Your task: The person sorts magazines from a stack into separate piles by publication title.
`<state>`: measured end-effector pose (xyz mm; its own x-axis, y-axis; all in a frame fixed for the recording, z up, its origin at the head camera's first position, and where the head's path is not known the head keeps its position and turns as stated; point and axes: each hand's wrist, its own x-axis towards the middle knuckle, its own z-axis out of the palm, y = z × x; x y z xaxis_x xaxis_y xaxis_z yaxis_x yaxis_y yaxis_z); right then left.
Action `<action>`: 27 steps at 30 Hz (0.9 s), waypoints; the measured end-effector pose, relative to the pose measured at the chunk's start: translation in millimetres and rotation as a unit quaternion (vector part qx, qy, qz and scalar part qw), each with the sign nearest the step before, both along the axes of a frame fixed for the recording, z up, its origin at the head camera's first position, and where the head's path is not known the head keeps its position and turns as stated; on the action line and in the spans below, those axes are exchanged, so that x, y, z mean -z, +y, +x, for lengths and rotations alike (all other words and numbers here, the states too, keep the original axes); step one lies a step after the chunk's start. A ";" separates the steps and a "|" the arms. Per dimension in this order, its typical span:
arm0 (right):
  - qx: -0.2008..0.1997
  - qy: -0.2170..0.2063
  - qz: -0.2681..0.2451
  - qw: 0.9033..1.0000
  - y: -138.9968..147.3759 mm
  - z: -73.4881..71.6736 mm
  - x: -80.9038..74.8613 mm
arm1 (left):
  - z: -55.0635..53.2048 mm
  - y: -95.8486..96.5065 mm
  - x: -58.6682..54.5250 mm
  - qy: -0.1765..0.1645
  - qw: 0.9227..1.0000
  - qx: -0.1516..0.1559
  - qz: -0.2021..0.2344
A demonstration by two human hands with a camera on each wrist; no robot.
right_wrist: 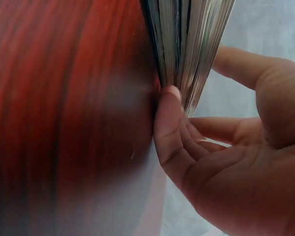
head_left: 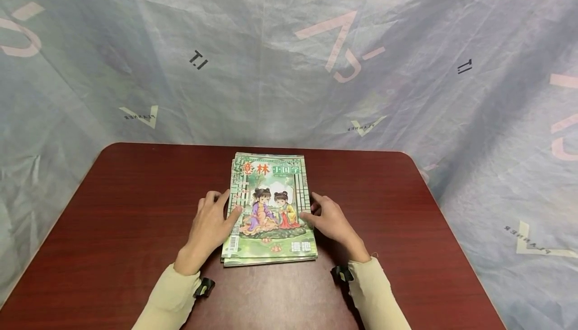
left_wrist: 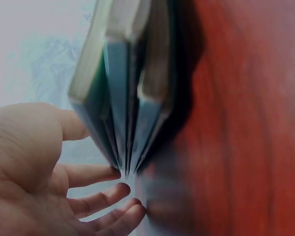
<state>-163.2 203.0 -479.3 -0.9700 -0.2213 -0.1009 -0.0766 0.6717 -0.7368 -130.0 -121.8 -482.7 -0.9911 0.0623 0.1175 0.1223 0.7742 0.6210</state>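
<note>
A stack of several magazines (head_left: 271, 209) lies on the table, its top cover green with two drawn figures and Chinese characters. On the stack's left side is my left hand (head_left: 208, 224), thumb over the cover's edge. The left wrist view shows that hand's fingers (left_wrist: 101, 199) loosely extended by the magazines' spines (left_wrist: 119, 93), some fingertips apart from them. Across from it, my right hand (head_left: 333, 222) holds the right side with its thumb on the cover. In the right wrist view, its bent fingers (right_wrist: 168, 115) lie against the page edges (right_wrist: 187, 54); the undersides are hidden.
The reddish-brown wooden table (head_left: 135, 209) extends around the stack, with rounded far corners. Behind it hangs a grey printed cloth (head_left: 262, 69), which also runs down the right side. A black strap with a small device (head_left: 204, 288) is on the left wrist; another (head_left: 341, 274) is on the right.
</note>
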 end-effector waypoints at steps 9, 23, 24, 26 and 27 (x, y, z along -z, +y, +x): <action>-0.039 0.028 -0.005 0.999 9.7 -14.0 30.1 | -1.5 4.2 0.3 -0.031 0.999 -0.014 0.039; -0.094 0.053 -0.031 0.994 20.2 -15.5 44.0 | -1.8 7.5 2.1 -0.026 0.998 -0.025 0.052; -0.092 0.049 -0.031 0.994 20.4 -15.9 44.8 | -2.0 7.7 1.9 -0.021 0.998 -0.025 0.050; -0.086 0.038 -0.031 0.995 17.6 -12.7 37.3 | -1.8 8.2 1.7 -0.016 0.998 -0.026 0.046; -0.080 0.033 -0.029 0.996 15.8 -11.2 33.6 | -1.5 8.5 1.6 -0.015 0.999 -0.026 0.045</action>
<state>-174.3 218.8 -512.9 -0.9257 -0.3778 -0.0200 -0.2300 0.6040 -0.7631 -131.5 -113.3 -484.3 -0.9958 0.0009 0.0911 0.0638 0.7198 0.6912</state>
